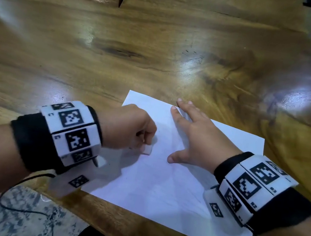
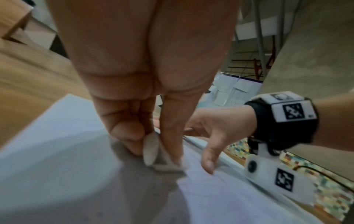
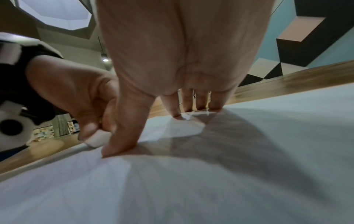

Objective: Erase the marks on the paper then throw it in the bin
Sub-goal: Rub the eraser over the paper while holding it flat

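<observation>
Now the left hand (image 1: 130,128) is down on the sheet, fingers curled tight around a small white eraser (image 1: 147,150), its lower edge meeting the paper (image 1: 161,187) just left of the sheet's middle. From the left wrist view the eraser (image 2: 151,149) sits pinched between thumb and fingertips, with the hand blurred as if mid-stroke. Just to its right, the right hand (image 1: 197,134) lies spread and flat, fingers straight, grasping nothing, simply pinning the sheet; its far fingertips reach over the sheet's far edge onto the wooden table (image 1: 119,58), and the thumb (image 3: 122,145) presses down close beside the eraser (image 3: 95,138).

The paper itself lies near the table's near right corner, its near edge at or just past the table's rim. Any marks are too faint to make out from here, only soft creases and shadow. No bin is in sight.

So this looks like the erasing step, and how much is left of it I cannot tell. To do it well, I would say: keep that right palm firmly planted close to the rubbing spot so the sheet stays taut, use short strokes running away from the pinning hand, not toward it, and keep pressure moderate. Push toward the thumb and the paper will likely buckle or tear, and those ripples by the thumb hint at exactly that risk.
</observation>
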